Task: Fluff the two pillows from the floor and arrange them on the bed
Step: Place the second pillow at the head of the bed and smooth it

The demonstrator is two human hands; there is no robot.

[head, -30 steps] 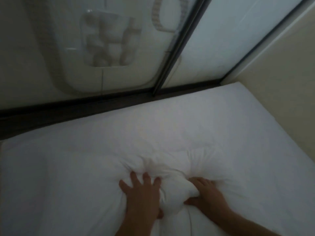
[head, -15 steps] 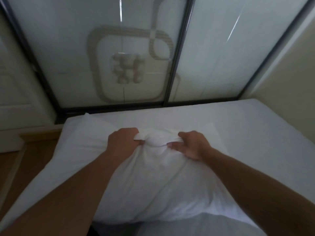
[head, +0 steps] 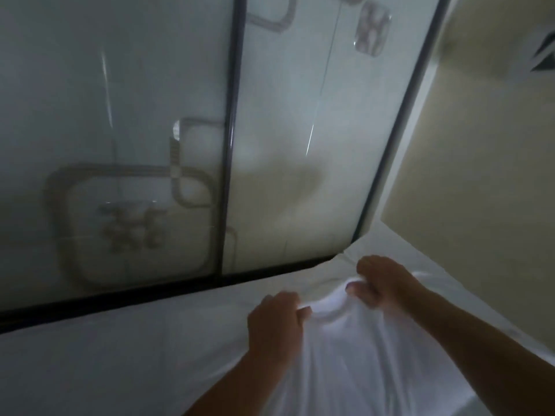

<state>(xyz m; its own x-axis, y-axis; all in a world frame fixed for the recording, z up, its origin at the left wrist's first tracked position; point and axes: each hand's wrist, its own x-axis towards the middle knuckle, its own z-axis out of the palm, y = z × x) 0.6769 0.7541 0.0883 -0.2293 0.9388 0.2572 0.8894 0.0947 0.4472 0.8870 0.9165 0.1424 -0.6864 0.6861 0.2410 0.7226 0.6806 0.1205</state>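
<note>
A white pillow (head: pixel 354 355) hangs stretched between my two hands over the white bed (head: pixel 120 355). My left hand (head: pixel 274 322) is fisted on the pillow's top edge at its left. My right hand (head: pixel 384 282) grips the same edge a little farther right and higher. The fabric sags in a small curve between the two grips. The pillow's lower part runs out of the frame at the bottom. Only one pillow can be made out; the white cloth blends with the sheet.
Frosted glass sliding panels (head: pixel 135 145) with a dark frame (head: pixel 228 130) stand right behind the head of the bed. A beige wall (head: pixel 480 175) borders the bed on the right. The bed's far right corner (head: pixel 369 235) meets the glass and wall.
Both hands went from pressing the pillow on the bed to gripping its top edge. They have since carried it up and to the right, toward the bed's far right corner. The view is tilted upward.
</note>
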